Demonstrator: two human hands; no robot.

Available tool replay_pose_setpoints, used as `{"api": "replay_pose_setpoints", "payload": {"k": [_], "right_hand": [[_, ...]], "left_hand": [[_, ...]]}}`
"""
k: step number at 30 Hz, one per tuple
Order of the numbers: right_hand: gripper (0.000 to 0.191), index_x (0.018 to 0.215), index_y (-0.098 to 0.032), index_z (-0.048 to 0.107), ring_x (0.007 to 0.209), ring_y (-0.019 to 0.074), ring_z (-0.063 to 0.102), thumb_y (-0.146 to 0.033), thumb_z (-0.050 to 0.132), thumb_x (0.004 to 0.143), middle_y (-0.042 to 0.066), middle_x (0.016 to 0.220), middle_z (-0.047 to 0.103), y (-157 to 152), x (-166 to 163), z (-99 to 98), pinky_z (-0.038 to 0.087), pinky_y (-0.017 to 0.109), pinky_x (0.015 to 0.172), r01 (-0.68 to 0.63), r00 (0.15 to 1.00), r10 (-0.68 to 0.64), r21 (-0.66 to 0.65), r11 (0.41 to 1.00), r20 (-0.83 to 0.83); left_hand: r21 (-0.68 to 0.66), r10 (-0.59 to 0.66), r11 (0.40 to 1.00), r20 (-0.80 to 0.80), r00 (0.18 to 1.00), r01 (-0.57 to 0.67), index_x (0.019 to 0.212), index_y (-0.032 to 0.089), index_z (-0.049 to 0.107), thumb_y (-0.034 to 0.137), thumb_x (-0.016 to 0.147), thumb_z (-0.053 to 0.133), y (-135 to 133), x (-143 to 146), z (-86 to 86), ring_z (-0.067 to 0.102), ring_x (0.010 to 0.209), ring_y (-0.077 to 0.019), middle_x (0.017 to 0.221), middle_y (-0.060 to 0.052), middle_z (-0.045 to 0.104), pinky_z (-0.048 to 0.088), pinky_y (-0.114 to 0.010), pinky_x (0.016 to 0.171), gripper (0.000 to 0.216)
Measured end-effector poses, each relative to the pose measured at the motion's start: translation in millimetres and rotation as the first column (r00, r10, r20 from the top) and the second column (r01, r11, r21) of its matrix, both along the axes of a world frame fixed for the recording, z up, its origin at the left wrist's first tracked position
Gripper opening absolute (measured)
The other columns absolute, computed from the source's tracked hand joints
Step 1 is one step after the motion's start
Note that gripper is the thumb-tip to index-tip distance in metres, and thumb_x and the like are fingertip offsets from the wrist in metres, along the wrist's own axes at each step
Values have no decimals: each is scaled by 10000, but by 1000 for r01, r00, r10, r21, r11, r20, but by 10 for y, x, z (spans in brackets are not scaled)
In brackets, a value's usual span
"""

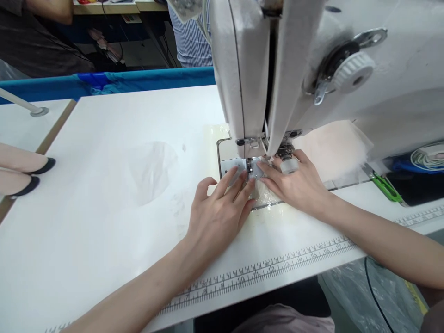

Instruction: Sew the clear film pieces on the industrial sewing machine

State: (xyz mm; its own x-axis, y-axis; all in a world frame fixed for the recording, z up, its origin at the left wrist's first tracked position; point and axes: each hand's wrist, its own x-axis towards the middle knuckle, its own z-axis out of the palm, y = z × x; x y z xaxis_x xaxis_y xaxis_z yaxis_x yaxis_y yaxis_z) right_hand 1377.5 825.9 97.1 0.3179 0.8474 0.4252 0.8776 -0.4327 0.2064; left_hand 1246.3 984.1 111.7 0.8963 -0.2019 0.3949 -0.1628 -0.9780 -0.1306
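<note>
My left hand (220, 210) lies over the front left of the metal needle plate (231, 150), fingers spread and fingertips close to the presser foot (249, 165). From the other side, my right hand (294, 185) reaches in under the sewing machine head (243, 74). Its fingers are stretched out and apart near the needle area, partly behind a clear round knob (289, 165). Whether a thin piece of fabric lies under the fingertips, I cannot make out. Pale pink sheer fabric (338, 148) rests under the machine arm, right of my right hand.
Green thread snips (385, 186) lie at the right beside a dark flat object (416, 187) and a coiled cable (428, 157). A printed ruler (270, 268) runs along the table's front edge. Two pink, black-ended pieces (21, 159) lie left. Other people sit beyond the blue cloth edge (149, 79).
</note>
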Motion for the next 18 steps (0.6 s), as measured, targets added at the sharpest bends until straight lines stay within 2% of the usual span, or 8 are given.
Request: {"api": "replay_pose_setpoints", "payload": {"k": [3,5,7,9,11,13,15,18], "right_hand": [[301,967,-176,703,1046,238,551,-313,436,989,71,1102,673,-11,23,-6,366,398,877,-11,1000,10,32,999,23],[269,946,-183,707,1018,217,568,-266,454,980,59,1061,693,-35,19,7,367,388,894,-71,997,68,74,995,34],[250,927,-184,711,919,190,594,-247,472,967,45,992,709,-70,-9,41,390,360,833,-155,988,157,114,981,-4],[227,953,-180,707,816,171,605,-330,538,935,37,965,708,-107,-52,89,407,331,734,-214,964,231,127,968,-134],[280,1004,-180,690,774,159,611,-419,619,875,32,1007,691,-136,-91,132,414,311,677,-230,921,251,104,968,-298],[221,997,-198,680,777,141,618,-378,629,878,15,1048,675,-150,-110,155,420,288,667,-225,876,234,73,972,-422],[143,948,-211,675,782,119,621,-280,550,934,-4,1034,674,-151,-109,155,413,262,655,-202,845,214,79,976,-489],[191,980,-214,651,773,113,623,-255,464,977,-8,971,682,-135,-95,136,402,245,622,-111,806,170,137,984,-567]], "left_hand": [[20,4,1000,11,1000,-4,1265,189,576,231,961,486,3,9,-10,520,1273,-255,1252,-91,654,377,-434,904,319],[36,10,999,25,1000,-11,1266,187,575,243,964,485,-4,8,-19,522,1269,-250,1260,-82,651,379,-427,896,320],[47,14,999,47,999,-16,1251,190,585,245,957,499,-12,3,-30,548,1229,-251,1272,-69,645,385,-425,879,311],[43,0,999,59,998,-2,1232,187,596,228,944,517,-12,1,-36,578,1162,-251,1262,-62,652,395,-421,855,301],[7,-30,1000,41,999,30,1215,182,605,206,942,510,3,8,-25,588,1111,-240,1237,-51,665,405,-404,835,290],[-66,-58,996,-18,998,57,1200,183,615,205,950,478,35,28,7,583,1092,-231,1218,-41,668,408,-392,834,286],[-142,-92,987,-109,990,76,1197,189,619,231,937,460,73,64,54,576,1078,-238,1214,-49,657,406,-405,843,308],[-206,-129,975,-200,971,87,1175,179,624,251,865,499,114,147,110,568,1068,-259,1195,-78,646,400,-427,844,343]]}}
